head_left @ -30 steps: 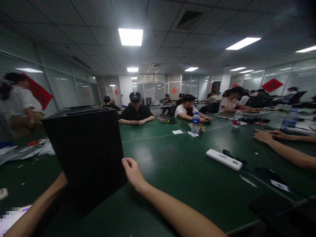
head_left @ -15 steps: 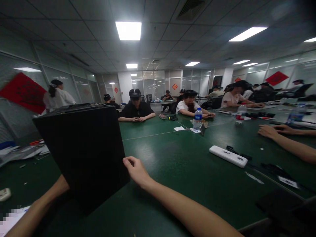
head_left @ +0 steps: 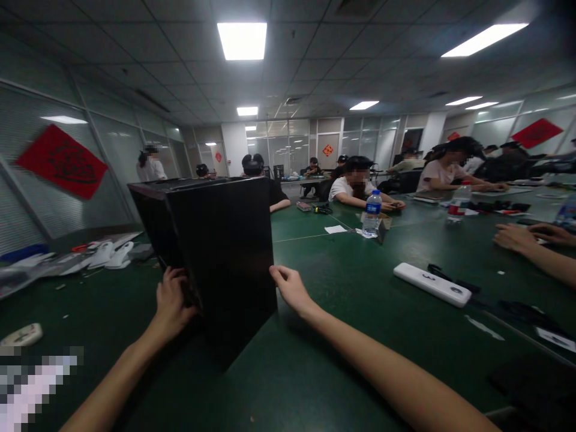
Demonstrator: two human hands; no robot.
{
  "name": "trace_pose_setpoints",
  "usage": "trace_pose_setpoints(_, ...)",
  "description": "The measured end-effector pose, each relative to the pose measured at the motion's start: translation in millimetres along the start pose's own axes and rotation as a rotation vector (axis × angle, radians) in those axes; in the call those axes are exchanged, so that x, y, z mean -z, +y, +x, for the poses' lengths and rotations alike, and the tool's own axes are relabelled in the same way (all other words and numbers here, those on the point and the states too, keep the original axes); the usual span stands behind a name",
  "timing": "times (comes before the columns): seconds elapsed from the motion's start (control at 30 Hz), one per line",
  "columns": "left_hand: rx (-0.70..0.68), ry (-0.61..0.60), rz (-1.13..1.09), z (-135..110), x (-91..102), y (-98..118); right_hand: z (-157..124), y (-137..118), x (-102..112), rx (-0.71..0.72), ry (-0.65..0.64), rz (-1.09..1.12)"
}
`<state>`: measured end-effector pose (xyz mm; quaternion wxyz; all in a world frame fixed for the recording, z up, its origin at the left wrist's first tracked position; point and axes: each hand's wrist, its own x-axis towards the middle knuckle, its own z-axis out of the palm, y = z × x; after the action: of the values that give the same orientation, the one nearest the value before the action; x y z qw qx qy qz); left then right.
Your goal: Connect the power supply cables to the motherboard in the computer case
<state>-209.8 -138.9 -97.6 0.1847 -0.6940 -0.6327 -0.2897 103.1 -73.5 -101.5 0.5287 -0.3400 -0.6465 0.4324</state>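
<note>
A tall black box resembling a computer case (head_left: 229, 258) stands on the green table (head_left: 315, 354), turned with one corner toward me. At its right edge, the thumb and fingers of my right hand (head_left: 290, 288) pinch the side. Against its left side, my left hand (head_left: 173, 303) grips around the near lower part, its fingertips partly hidden by the box. The left face of the box looks dark and recessed; what lies inside cannot be made out.
To the right lie a white power strip-like bar (head_left: 432, 284) and dark cables. Water bottles (head_left: 372, 213) stand farther back. Papers and white parts (head_left: 112, 255) are piled at the left. A white device (head_left: 22, 335) lies near the left edge. Co-workers' hands (head_left: 517, 237) rest at the right.
The box has turned, so its left face now shows, and it sits farther right in view. My left hand has come into sight from behind it. The view has shifted left.
</note>
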Motion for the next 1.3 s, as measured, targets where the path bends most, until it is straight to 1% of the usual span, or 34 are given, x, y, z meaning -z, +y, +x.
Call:
trace_pose_setpoints(0.07,-0.001,0.042,0.015,3,-14.6,20,3,2,11,0.002,0.065,-0.035)
trace_pose_setpoints(0.13,-0.007,0.079,0.034,7,-27.3,43,3,0,21,0.073,0.183,-0.093)
trace_pose_setpoints(0.2,-0.022,0.092,0.038,13,-37.7,66,-2,-9,31,0.245,0.322,-0.213)
trace_pose_setpoints(0.23,-0.031,0.087,0.043,16,-41.9,77,-8,-16,35,0.352,0.343,-0.294)
trace_pose_setpoints(0.27,-0.038,0.077,0.05,19,-45.6,87,-14,-24,38,0.456,0.302,-0.375)
trace_pose_setpoints(0.3,-0.045,0.06,0.058,22,-48.9,97,-21,-33,39,0.548,0.189,-0.446)
trace_pose_setpoints(0.33,-0.048,0.041,0.069,24,-51.9,105,-28,-41,39,0.622,0.011,-0.501)
trace_pose_setpoints(0.37,-0.05,0.024,0.079,25,-54.6,113,-33,-48,36,0.673,-0.177,-0.529)
trace_pose_setpoints(0.4,-0.051,0.012,0.089,27,-57.2,121,-38,-53,32,0.704,-0.336,-0.541)
trace_pose_setpoints(0.43,-0.056,0.003,0.098,28,-59.6,128,-40,-55,26,0.716,-0.386,-0.541)
trace_pose_setpoints(0.47,-0.062,-0.002,0.107,28,-61.7,134,-39,-55,20,0.704,-0.354,-0.559)
trace_pose_setpoints(0.5,-0.071,-0.002,0.113,29,-63.4,140,-36,-52,14,0.662,-0.276,-0.608)
trace_pose_setpoints(0.57,-0.104,0.007,0.117,29,-64.8,150,-27,-41,7,0.513,-0.128,-0.791)
trace_pose_setpoints(0.6,-0.125,0.018,0.118,30,-64.2,152,-21,-35,7,0.446,-0.113,-0.887)
trace_pose_setpoints(0.67,-0.198,0.031,0.115,33,-60.9,152,-12,-24,12,0.39,-0.144,-1.019)
trace_pose_setpoints(0.73,-0.305,0.018,0.107,38,-55.4,142,-7,-17,25,0.415,-0.175,-1.085)
trace_pose_setpoints(0.77,-0.352,0.014,0.096,41,-52.1,133,-6,-15,34,0.437,-0.178,-1.112)
trace_pose_setpoints(0.8,-0.37,0.024,0.088,44,-48.4,124,-6,-14,44,0.46,-0.18,-1.143)
trace_pose_setpoints(0.9,-0.3,0.094,0.088,52,-33.6,94,-2,-11,75,0.528,-0.201,-1.227)
trace_pose_setpoints(0.93,-0.272,0.087,0.088,55,-27.2,86,-1,-9,86,0.549,-0.203,-1.229)
trace_pose_setpoints(0.97,-0.268,0.028,0.094,57,-20.2,82,1,-6,96,0.563,-0.202,-1.213)
trace_pose_setpoints(1.0,-0.267,-0.061,0.109,58,-13.1,80,3,-3,105,0.572,-0.2,-1.192)
trace_pose_setpoints(1.07,-0.257,-0.28,0.138,60,0.0,84,6,2,120,0.586,-0.191,-1.152)
trace_pose_setpoints(1.13,-0.21,-0.41,0.188,60,9.6,97,10,7,131,0.608,-0.184,-1.135)
trace_pose_setpoints(1.2,-0.163,-0.453,0.213,60,14.8,111,13,10,139,0.649,-0.18,-1.144)
trace_pose_setpoints(1.3,-0.111,-0.464,0.212,60,15.8,129,19,12,149,0.708,-0.17,-1.152)
